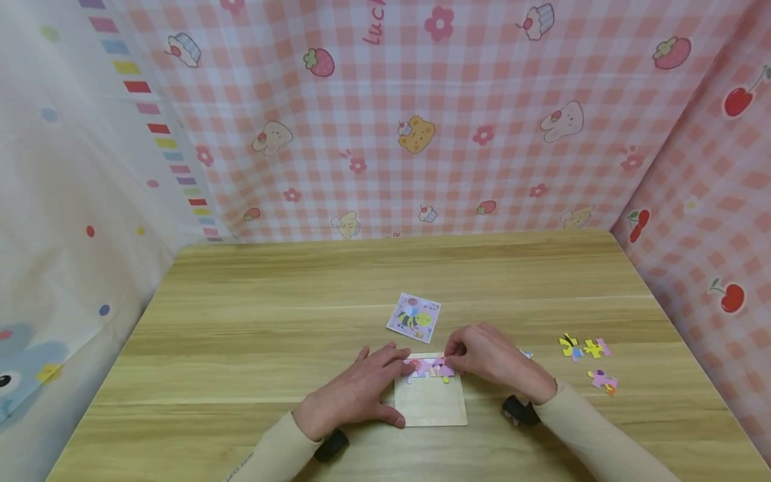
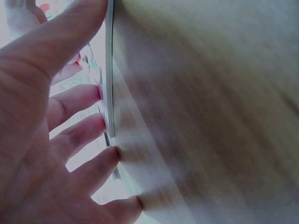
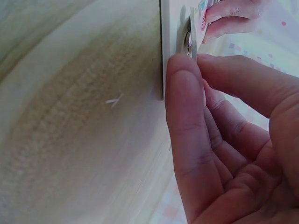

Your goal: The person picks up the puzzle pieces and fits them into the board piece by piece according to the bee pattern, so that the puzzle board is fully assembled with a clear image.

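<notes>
A shallow wooden puzzle tray lies in front of me, with pink-purple jigsaw pieces along its far edge. My left hand lies spread at the tray's left side. Its thumb is by the near left corner, and its fingertips touch the far left part and the piece there. At the far right corner, my right hand pinches a jigsaw piece between thumb and index finger. In the right wrist view that piece stands slightly raised off the tray; its outer end is hidden by the fingers.
A square picture card with a bee lies beyond the tray. To the right are loose jigsaw pieces: yellow-black, yellow-pink and pink-orange. Another piece peeks out behind the right wrist. Patterned curtains enclose the table.
</notes>
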Motion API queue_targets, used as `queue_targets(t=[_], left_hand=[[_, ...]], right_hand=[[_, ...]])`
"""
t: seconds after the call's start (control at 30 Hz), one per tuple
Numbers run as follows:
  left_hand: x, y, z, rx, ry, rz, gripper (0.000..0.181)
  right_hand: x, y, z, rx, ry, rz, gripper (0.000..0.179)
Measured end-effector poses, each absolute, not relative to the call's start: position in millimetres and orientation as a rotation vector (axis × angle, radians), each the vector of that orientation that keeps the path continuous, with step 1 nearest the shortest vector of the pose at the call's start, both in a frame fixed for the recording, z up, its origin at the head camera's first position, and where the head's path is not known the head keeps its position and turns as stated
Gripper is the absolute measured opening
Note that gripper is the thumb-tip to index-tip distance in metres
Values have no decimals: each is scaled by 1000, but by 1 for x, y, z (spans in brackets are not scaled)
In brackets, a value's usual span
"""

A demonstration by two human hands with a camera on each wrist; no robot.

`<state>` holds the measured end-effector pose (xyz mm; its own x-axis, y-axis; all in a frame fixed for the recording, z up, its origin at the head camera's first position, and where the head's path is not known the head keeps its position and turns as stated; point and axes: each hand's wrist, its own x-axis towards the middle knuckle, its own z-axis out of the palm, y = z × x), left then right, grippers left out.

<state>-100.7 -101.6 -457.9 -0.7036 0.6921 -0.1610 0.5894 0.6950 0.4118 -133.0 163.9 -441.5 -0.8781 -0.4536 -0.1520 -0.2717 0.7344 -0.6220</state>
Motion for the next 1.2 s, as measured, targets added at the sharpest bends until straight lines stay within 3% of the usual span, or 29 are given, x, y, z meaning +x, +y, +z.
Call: queue_targets(t=[1.2], left_hand=[[-102,-101,-456,1018,2605,446,84]], right_hand=[[-136,163,-445,-633,2658,-852,14]])
